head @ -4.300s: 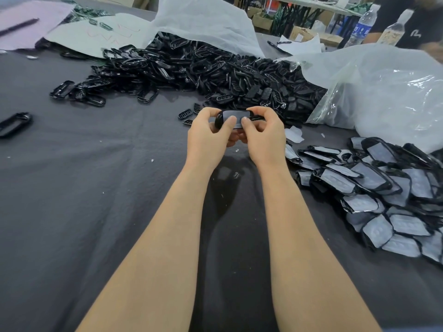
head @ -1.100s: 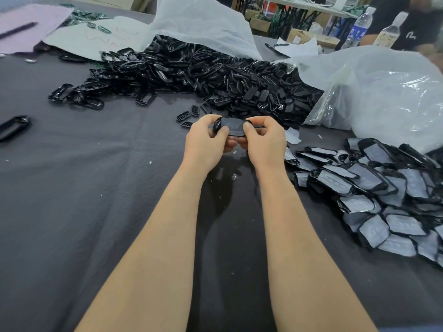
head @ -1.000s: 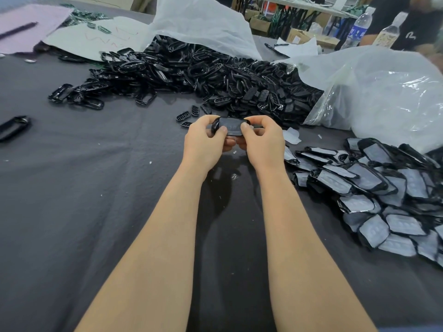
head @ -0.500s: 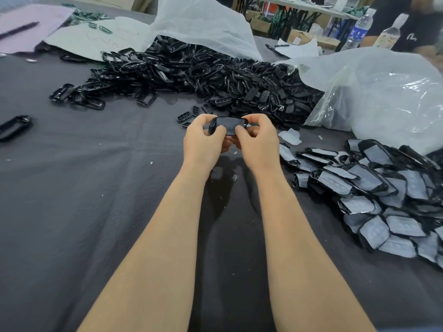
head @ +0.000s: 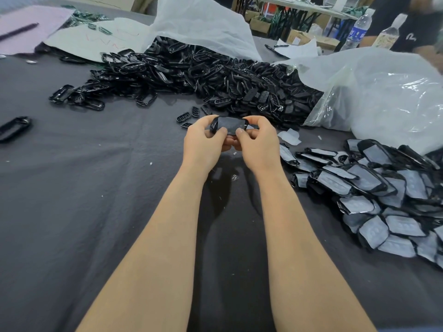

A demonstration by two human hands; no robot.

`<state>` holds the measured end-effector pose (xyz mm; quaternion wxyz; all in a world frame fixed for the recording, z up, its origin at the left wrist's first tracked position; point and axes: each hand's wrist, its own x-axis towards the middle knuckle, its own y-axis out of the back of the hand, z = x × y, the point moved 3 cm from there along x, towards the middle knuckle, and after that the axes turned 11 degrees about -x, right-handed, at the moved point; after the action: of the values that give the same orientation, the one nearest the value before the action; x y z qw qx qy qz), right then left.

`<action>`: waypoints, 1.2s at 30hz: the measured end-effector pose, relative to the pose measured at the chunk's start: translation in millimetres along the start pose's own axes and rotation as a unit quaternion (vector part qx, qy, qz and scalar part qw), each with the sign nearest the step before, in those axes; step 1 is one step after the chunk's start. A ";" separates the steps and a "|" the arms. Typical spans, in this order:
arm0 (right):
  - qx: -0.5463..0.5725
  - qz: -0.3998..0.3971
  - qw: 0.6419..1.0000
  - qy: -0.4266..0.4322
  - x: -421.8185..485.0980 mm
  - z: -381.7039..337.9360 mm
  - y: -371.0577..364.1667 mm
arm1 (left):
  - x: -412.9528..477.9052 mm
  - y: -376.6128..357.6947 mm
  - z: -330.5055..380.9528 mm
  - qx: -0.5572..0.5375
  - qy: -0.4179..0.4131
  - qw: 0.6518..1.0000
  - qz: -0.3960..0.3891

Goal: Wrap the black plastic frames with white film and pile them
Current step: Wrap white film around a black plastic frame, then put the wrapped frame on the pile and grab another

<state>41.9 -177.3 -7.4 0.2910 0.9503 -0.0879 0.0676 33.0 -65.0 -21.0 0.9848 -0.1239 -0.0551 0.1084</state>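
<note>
Both of my hands hold one black plastic frame (head: pixel 229 125) above the dark cloth at mid-table. My left hand (head: pixel 205 142) pinches its left end and my right hand (head: pixel 257 143) pinches its right end, thumbs pressed on the near side. A greyish film covers the frame's face. A large heap of bare black frames (head: pixel 191 75) lies behind my hands. On the right lies a pile of wrapped frames (head: pixel 374 190) with white film on them. A loose piece of white film (head: pixel 290 137) rests just right of my right hand.
A white plastic bag (head: pixel 383 97) bulges at the right rear, another white bag (head: pixel 201 22) behind the heap. One stray frame (head: pixel 14 128) lies at the far left. Papers (head: pixel 31 27) sit at the back left; bottles (head: pixel 357 29) and a person (head: pixel 417 22) at the back right.
My hands have kept the frame between them, shifting it slightly left and turning it a little while the thumbs press along its edge. The piles have not moved.
</note>
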 end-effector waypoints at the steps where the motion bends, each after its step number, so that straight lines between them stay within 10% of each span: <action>1: -0.002 0.000 1.000 0.001 0.1 0.2 0.7 | 0.2 0.2 -0.3 -0.006 0.003 1.000 0.002; 23: 0.001 0.020 1.000 -0.008 -4.7 -8.4 10.4 | -7.8 -12.2 8.9 0.143 -0.055 0.988 0.019; 36: -0.123 0.294 0.943 -0.094 -23.5 47.6 145.7 | -37.9 -158.1 1.7 0.182 -0.045 0.976 -0.114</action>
<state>-7.5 -320.0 28.2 0.3629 0.8410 -0.3982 0.0489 27.6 -222.8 18.0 0.9933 0.0693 -0.0920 0.0092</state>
